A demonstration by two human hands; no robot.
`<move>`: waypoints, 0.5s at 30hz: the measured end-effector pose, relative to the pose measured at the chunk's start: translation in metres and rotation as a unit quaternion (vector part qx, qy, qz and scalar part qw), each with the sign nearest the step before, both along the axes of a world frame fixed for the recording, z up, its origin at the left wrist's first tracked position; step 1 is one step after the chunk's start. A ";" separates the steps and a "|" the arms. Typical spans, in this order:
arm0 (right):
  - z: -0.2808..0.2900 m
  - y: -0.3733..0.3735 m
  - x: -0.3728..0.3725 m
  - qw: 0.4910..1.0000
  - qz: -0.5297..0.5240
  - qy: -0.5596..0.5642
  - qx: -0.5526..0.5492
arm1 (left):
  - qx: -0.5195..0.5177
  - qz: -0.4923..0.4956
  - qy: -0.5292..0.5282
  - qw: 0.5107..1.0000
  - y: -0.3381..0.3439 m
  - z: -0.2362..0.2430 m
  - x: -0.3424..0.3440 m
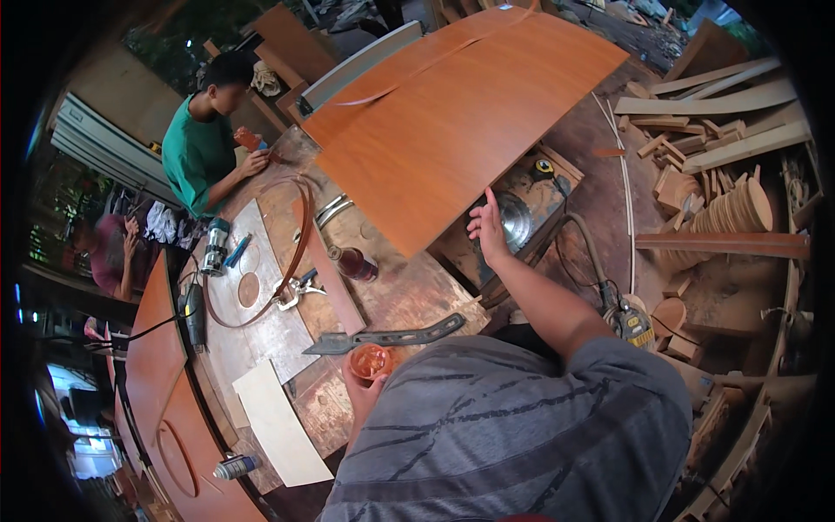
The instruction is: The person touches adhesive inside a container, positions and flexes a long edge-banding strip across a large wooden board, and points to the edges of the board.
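Note:
My left hand (357, 387) is closed round a cup of orange stuff (371, 360) at the bench's near edge. My right hand (489, 222) has its fingers apart, the index tip at the near edge of a large orange-brown wood panel (470, 113). Below that hand sit a circular saw blade (515, 219) and a tape measure (544, 170). Beside the cup lies a dark flat tool (400, 337); farther back stand a dark red bottle (352, 262) and metal clamps (296, 296). A long edging strip (409, 65) lies across the panel.
A co-worker in a green shirt (187, 152) holds an orange object (248, 139) across the bench; another person (113, 252) is at left. Power tools (191, 313), a pale sheet (278, 422) and curved panels (156, 365) are left. Wood offcuts (713, 139) and a hose (587, 244) are right.

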State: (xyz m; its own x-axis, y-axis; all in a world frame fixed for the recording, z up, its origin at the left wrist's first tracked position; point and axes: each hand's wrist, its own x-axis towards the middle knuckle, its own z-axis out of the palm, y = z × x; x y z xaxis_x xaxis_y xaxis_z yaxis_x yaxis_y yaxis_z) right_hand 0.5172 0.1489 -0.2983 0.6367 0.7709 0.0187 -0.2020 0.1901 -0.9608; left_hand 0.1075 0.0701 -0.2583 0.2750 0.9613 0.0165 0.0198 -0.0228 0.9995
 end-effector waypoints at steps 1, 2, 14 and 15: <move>-0.001 0.001 -0.001 1.000 -0.001 -0.007 -0.004 | 0.002 0.003 0.000 1.000 0.000 0.000 -0.001; -0.003 0.002 -0.001 1.000 0.006 -0.020 -0.003 | -0.004 -0.002 0.000 1.000 0.001 -0.001 -0.004; -0.004 0.003 -0.028 0.993 0.036 -0.115 -0.008 | -0.029 -0.021 0.005 0.999 0.007 0.009 -0.001; -0.002 0.001 -0.033 0.993 0.034 -0.116 -0.007 | -0.027 -0.023 0.008 0.999 0.008 0.010 0.000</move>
